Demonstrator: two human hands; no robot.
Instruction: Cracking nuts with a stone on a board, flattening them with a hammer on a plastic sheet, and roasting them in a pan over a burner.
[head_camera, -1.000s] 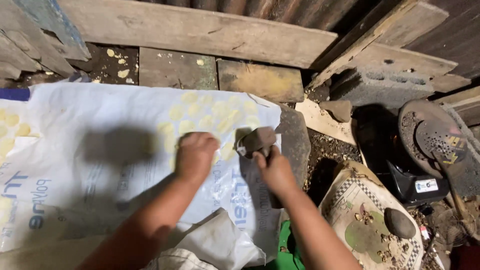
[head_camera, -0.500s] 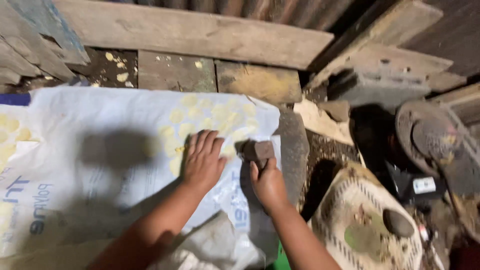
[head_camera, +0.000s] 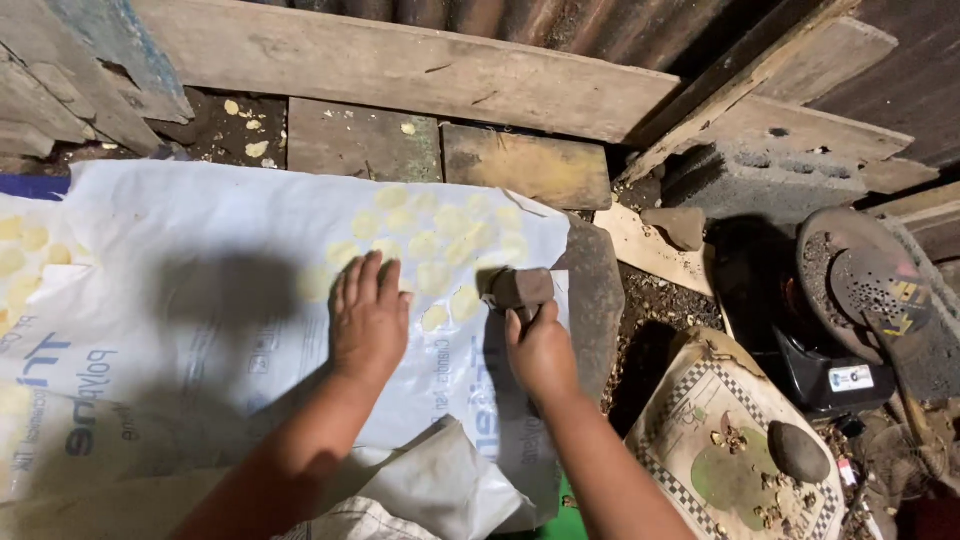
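A rough, dim work corner of a rural shed or outdoor home kitchen — nothing here is finished or fitted. Beyond the left hand (head_camera: 368, 318) and right hand (head_camera: 540, 352) runs a wall of corrugated metal sheet (head_camera: 520, 22) backed by weathered planks (head_camera: 400, 70), with flat stone slabs (head_camera: 525, 165) and bare dirt below. The work surface under the hands is a white plastic sack (head_camera: 200, 300) spread on the ground, dotted with flat yellow discs (head_camera: 440, 245) — food being pressed by hand. To the right of the right hand sit a concrete block (head_camera: 760, 185), a worn sandal (head_camera: 880, 295) and a checkered board (head_camera: 730, 450) with a smooth stone (head_camera: 798, 452).
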